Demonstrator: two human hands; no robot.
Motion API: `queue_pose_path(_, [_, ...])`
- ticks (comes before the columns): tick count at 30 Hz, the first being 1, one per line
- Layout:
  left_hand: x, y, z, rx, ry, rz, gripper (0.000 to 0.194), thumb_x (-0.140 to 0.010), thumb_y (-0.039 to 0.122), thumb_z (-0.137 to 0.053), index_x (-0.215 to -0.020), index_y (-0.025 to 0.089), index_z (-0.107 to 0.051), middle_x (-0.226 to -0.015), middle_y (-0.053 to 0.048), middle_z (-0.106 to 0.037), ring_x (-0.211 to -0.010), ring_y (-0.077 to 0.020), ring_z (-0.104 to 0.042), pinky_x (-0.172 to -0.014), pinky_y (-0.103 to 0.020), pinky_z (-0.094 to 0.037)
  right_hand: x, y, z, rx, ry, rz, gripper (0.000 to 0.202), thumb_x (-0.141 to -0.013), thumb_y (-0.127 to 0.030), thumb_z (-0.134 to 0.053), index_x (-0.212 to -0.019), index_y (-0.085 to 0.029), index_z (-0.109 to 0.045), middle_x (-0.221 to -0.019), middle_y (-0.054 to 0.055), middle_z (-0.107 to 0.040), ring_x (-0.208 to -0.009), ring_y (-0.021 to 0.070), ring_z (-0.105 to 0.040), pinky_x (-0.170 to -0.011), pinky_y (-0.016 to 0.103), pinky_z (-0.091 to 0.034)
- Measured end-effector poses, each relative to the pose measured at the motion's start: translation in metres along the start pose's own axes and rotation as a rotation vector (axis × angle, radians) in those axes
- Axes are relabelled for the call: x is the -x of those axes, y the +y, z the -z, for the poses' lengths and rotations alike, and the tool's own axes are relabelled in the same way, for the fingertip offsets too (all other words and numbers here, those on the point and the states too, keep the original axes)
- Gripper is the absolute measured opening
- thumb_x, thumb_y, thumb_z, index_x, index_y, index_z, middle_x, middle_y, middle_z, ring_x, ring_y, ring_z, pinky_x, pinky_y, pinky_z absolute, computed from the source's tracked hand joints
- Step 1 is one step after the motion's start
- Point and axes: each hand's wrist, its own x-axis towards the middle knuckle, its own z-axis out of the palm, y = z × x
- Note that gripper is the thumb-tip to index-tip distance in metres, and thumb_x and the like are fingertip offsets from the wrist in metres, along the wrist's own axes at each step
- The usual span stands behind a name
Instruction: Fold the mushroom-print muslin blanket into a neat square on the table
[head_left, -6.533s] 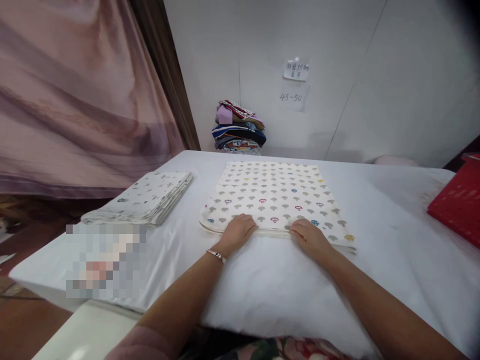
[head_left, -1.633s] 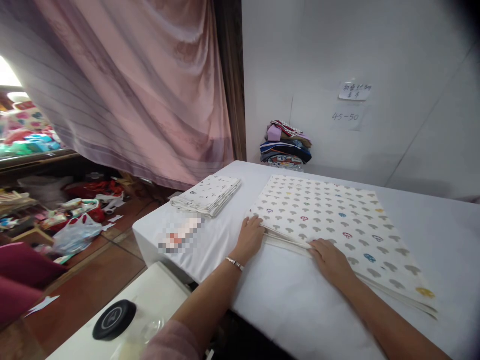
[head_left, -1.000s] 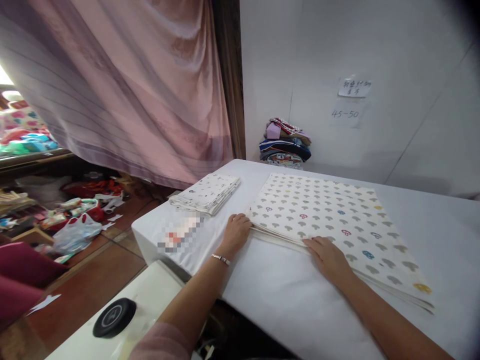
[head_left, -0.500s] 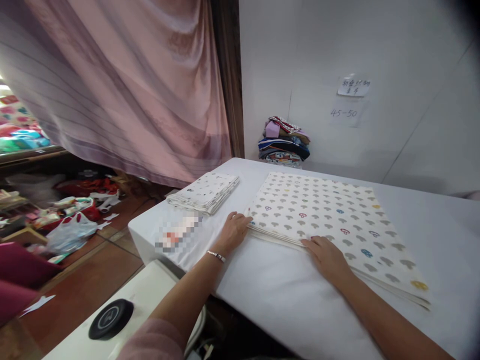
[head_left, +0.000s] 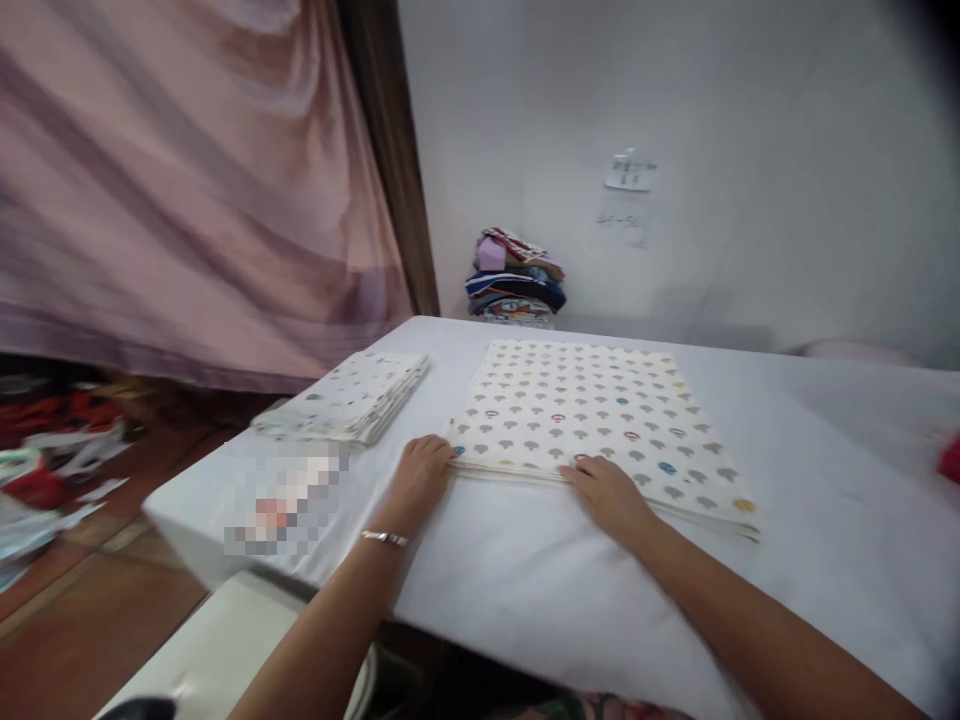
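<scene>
Left hand (head_left: 424, 472), shifted since earlier to the near-left corner of mushroom-print cloth (head_left: 577, 400), folded, lying toward the far edge of white table (head_left: 847, 500), directly beyond both hands; right hand (head_left: 611, 497) equally near, touching about mid-side; fingers bent, pinch indeterminable.

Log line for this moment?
left hand: at near left corner of mushroom-print cloth | right hand: at its near edge | folded fabric: left, apart | white table: under both

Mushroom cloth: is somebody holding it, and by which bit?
The left grip touches the near left corner of the mushroom cloth, the right grip its near edge. Whether they pinch or just rest can't be told.
</scene>
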Motion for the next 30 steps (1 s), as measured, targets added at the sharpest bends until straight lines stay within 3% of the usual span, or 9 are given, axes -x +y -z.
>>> queue_pose_path(5, [-0.005, -0.009, -0.002, -0.041, -0.011, -0.03, 0.021, -0.077, 0.019, -0.044, -0.087, 0.02, -0.063, -0.095, -0.006, -0.064, -0.094, -0.0237, -0.057, -0.083, -0.038, -0.041, 0.027, 0.021, 0.023, 0.083, -0.07, -0.072, 0.034, -0.087, -0.01, -0.04, -0.115, -0.021, -0.056, -0.105, 0.006, -0.06, -0.095, 0.0176, -0.05, -0.08, 0.029, -0.037])
queue_pose_path(9, [-0.008, -0.019, -0.01, -0.071, 0.002, -0.062, 0.025, -0.081, 0.026, -0.036, -0.088, 0.023, -0.06, -0.096, -0.003, -0.064, -0.093, -0.0241, -0.057, -0.082, -0.039, -0.043, 0.081, 0.059, 0.05, 0.152, -0.084, -0.201, 0.035, -0.087, -0.01, -0.039, -0.115, -0.021, -0.057, -0.109, 0.008, -0.06, -0.099, 0.0183, -0.05, -0.085, 0.033, -0.038])
queue_pose_path(13, [-0.009, -0.027, -0.02, -0.08, 0.02, -0.111, 0.031, -0.082, 0.03, -0.031, -0.09, 0.02, -0.06, -0.096, -0.006, -0.063, -0.093, -0.0249, -0.055, -0.083, -0.04, -0.044, 0.142, 0.093, 0.078, 0.136, 0.0, -0.396, 0.031, -0.087, -0.021, -0.043, -0.115, -0.02, -0.059, -0.114, 0.011, -0.059, -0.104, 0.0229, -0.051, -0.088, 0.039, -0.04])
queue_pose_path(16, [-0.009, -0.033, -0.027, -0.113, 0.033, -0.15, 0.032, -0.082, 0.028, -0.031, -0.09, 0.018, -0.061, -0.096, -0.009, -0.063, -0.091, -0.0256, -0.056, -0.081, -0.039, -0.043, 0.17, 0.104, 0.092, -0.02, 0.08, -0.578, 0.034, -0.084, -0.032, -0.05, -0.115, -0.022, -0.059, -0.115, 0.009, -0.059, -0.105, 0.0238, -0.053, -0.086, 0.037, -0.044])
queue_pose_path(21, [-0.009, -0.039, -0.033, -0.131, 0.052, -0.189, 0.03, -0.082, 0.025, -0.032, -0.09, 0.018, -0.06, -0.095, -0.009, -0.062, -0.089, -0.0258, -0.055, -0.08, -0.039, -0.044, 0.171, 0.1, 0.097, -0.321, 0.167, -0.888, 0.028, -0.081, -0.034, -0.049, -0.1, -0.02, -0.064, -0.091, 0.004, -0.067, -0.079, 0.0182, -0.06, -0.069, 0.03, -0.047])
queue_pose_path(26, [-0.007, -0.037, -0.032, -0.105, 0.05, -0.182, 0.03, -0.083, 0.025, -0.031, -0.092, 0.017, -0.059, -0.096, -0.011, -0.061, -0.091, -0.0264, -0.055, -0.084, -0.04, -0.043, 0.153, 0.094, 0.094, -0.306, 0.126, -0.893, 0.022, -0.08, -0.031, -0.048, -0.087, -0.021, -0.066, -0.08, 0.001, -0.066, -0.073, 0.0156, -0.058, -0.067, 0.026, -0.042])
queue_pose_path(30, [-0.008, -0.036, -0.031, -0.07, 0.054, -0.18, 0.031, -0.082, 0.026, -0.03, -0.092, 0.017, -0.058, -0.095, -0.011, -0.062, -0.091, -0.0268, -0.055, -0.086, -0.041, -0.044, 0.143, 0.092, 0.094, -0.23, 0.072, -1.016, 0.028, -0.082, -0.043, -0.048, -0.088, -0.021, -0.062, -0.068, -0.001, -0.062, -0.061, 0.0134, -0.053, -0.056, 0.024, -0.037])
